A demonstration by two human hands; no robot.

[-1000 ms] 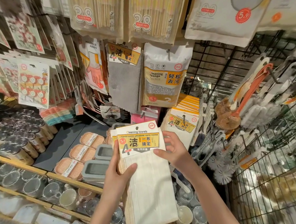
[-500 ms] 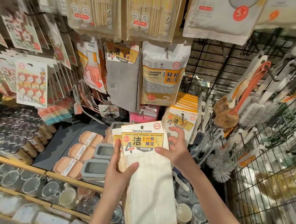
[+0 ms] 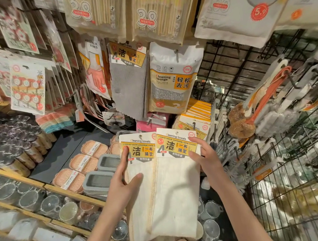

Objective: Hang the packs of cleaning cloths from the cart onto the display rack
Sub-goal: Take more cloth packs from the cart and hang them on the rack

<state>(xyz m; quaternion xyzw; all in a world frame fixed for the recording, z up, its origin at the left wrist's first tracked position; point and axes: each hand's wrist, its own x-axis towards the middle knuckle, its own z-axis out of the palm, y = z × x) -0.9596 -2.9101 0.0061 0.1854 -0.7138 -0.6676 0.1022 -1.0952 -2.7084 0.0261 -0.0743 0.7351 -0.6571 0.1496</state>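
In front of the wire display rack point(image 3: 249, 69), both hands point(image 3: 121, 179) point(image 3: 207, 158) grip two soft, light cream cleaning-cloth packs point(image 3: 163, 181); they're floppy, so I'd hold the stiff yellow header cards point(image 3: 164, 146).

Your left hand point(image 3: 121, 179) covers part of the left pack point(image 3: 143, 184); both forearms run off the near edge.

Left hand point(image 3: 125, 182) gripped left cloth pack point(image 3: 141, 187), thumb across its front. Right hand point(image 3: 206, 157) held right pack point(image 3: 176, 188) by its edge, overlapping the left one. Hung behind: grey cloth pack point(image 3: 130, 83), sponge pack point(image 3: 172, 79). Soap boxes point(image 3: 78, 169) lay on shelf point(image 3: 42, 158).
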